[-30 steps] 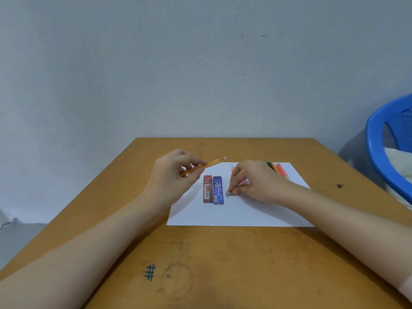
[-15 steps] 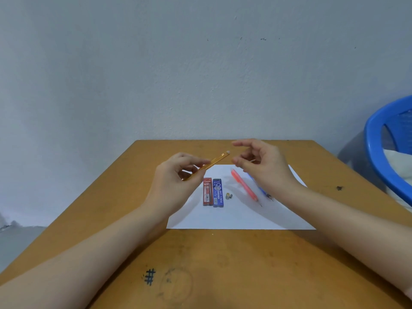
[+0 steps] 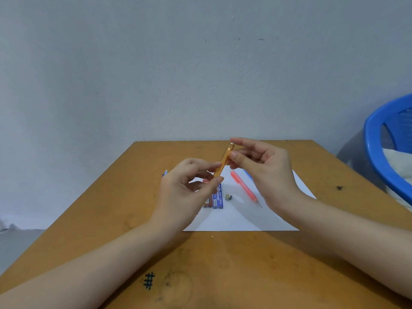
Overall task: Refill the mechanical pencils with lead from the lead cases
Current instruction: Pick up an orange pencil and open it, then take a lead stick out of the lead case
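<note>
— Where is the orange mechanical pencil?

— In the air above the far part of the white sheet of paper. It is tilted, with its capped end highest and leaning toward the wall. Both hands are on it.

— How do they hold it?

— The left hand pinches the lower stretch of the barrel between thumb and forefinger, with the other fingers loosely curled beneath. The right hand has the top end. Its thumb lies against the barrel just below the cap and its forefinger curves over the tip (whether that fingertip actually touches the cap, I cannot tell).

— And the lead cases?

— They lie flat on the paper, side by side and touching, running lengthwise away from the person. The blue lead case shows its "PENCIL LEAD" print. The red lead case to its left is mostly hidden behind the left hand.

— Is anything beside them?

— Two small greyish pieces sit close together just right of the blue lead case. Further right a pink pencil lies slantwise on the sheet, its tip toward the person. A blue pencil peeks out from behind the right hand.

— What about the surroundings?

— The wooden surface bears an inked hash mark near its front edge. A blue plastic chair stands off to the right.
</note>
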`<action>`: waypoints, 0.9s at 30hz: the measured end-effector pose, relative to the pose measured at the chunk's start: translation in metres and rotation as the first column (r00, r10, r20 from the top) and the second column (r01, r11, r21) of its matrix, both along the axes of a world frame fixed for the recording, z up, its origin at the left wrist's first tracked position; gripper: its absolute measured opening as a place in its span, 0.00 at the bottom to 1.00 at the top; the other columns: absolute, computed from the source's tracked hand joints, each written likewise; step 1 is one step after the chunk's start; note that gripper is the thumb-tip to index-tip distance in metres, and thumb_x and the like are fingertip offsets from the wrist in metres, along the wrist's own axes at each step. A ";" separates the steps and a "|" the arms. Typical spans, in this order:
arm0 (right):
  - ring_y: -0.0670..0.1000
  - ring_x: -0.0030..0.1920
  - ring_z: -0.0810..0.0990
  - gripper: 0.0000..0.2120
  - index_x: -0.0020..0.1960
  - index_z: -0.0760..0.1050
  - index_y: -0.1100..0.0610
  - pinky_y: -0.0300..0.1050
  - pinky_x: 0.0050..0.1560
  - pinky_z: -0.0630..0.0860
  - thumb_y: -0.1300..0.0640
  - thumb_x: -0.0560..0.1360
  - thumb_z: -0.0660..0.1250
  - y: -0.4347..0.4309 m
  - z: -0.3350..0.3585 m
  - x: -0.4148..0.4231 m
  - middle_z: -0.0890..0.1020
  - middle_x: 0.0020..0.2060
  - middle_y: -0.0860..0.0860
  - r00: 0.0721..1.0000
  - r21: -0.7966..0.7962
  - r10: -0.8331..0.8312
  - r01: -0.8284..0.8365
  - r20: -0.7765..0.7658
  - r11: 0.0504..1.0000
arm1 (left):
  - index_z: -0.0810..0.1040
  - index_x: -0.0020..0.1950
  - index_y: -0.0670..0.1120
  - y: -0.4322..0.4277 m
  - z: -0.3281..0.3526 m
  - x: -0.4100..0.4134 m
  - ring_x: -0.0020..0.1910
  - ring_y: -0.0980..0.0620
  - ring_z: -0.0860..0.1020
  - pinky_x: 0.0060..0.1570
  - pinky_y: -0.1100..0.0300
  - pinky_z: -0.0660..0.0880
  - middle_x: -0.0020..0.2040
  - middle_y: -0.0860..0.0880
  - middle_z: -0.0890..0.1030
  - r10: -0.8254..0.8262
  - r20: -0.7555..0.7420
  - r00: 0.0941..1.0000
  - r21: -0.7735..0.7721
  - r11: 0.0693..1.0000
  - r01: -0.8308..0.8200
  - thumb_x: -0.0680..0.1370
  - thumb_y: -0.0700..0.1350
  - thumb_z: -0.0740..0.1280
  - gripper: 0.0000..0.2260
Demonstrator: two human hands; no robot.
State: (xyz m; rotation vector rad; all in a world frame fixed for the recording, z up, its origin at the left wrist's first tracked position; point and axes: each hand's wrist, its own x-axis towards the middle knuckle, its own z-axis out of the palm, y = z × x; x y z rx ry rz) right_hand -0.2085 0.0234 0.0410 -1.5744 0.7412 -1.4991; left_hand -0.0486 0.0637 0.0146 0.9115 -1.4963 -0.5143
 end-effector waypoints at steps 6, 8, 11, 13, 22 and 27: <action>0.53 0.39 0.83 0.13 0.54 0.78 0.56 0.40 0.43 0.78 0.65 0.71 0.71 0.002 -0.001 0.002 0.85 0.36 0.56 0.999 0.081 0.034 -0.037 0.034 0.996 | 0.83 0.52 0.49 0.002 0.001 -0.003 0.44 0.54 0.81 0.42 0.60 0.80 0.47 0.48 0.80 -0.032 0.021 0.999 0.018 0.999 0.031 0.71 0.35 0.73 0.13; 0.51 0.36 0.82 0.12 0.53 0.79 0.57 0.39 0.40 0.78 0.67 0.71 0.70 0.001 0.000 0.001 0.84 0.34 0.55 0.998 0.113 0.035 -0.040 0.045 0.993 | 0.83 0.51 0.50 0.002 0.001 -0.003 0.44 0.55 0.80 0.41 0.62 0.79 0.47 0.49 0.80 -0.050 0.034 0.998 0.023 0.999 0.049 0.71 0.36 0.73 0.13; 0.51 0.32 0.80 0.11 0.52 0.79 0.59 0.40 0.36 0.78 0.68 0.71 0.70 -0.005 0.002 -0.001 0.82 0.32 0.56 0.999 0.157 0.014 -0.021 0.044 0.987 | 0.82 0.53 0.52 -0.004 0.000 0.003 0.45 0.59 0.79 0.45 0.68 0.76 0.49 0.51 0.79 -0.019 0.167 0.986 0.039 0.999 0.012 0.74 0.41 0.71 0.10; 0.50 0.30 0.79 0.11 0.52 0.79 0.60 0.41 0.35 0.77 0.68 0.71 0.70 -0.011 0.001 -0.004 0.81 0.30 0.55 0.999 0.182 -0.011 0.018 -0.039 0.983 | 0.81 0.57 0.52 -0.013 -0.003 0.010 0.48 0.62 0.77 0.48 0.72 0.72 0.52 0.56 0.77 0.055 0.380 0.923 0.066 0.994 -0.087 0.76 0.45 0.69 0.10; 0.43 0.26 0.78 0.11 0.55 0.80 0.54 0.36 0.34 0.72 0.59 0.73 0.71 -0.027 -0.010 -0.011 0.82 0.30 0.49 0.765 0.170 -0.050 0.206 -0.642 0.964 | 0.68 0.72 0.52 -0.044 -0.014 0.036 0.75 0.55 0.57 0.73 0.54 0.53 0.75 0.54 0.62 0.091 0.869 0.486 0.132 0.905 -0.405 0.80 0.56 0.59 0.21; 0.43 0.24 0.76 0.14 0.59 0.79 0.54 0.38 0.34 0.74 0.56 0.74 0.70 -0.028 -0.014 -0.011 0.82 0.33 0.51 0.627 0.101 -0.086 0.257 -0.774 0.961 | 0.58 0.77 0.50 -0.048 -0.020 0.038 0.77 0.53 0.50 0.74 0.53 0.48 0.78 0.51 0.54 -0.021 0.933 0.360 0.197 0.866 -0.460 0.81 0.59 0.52 0.26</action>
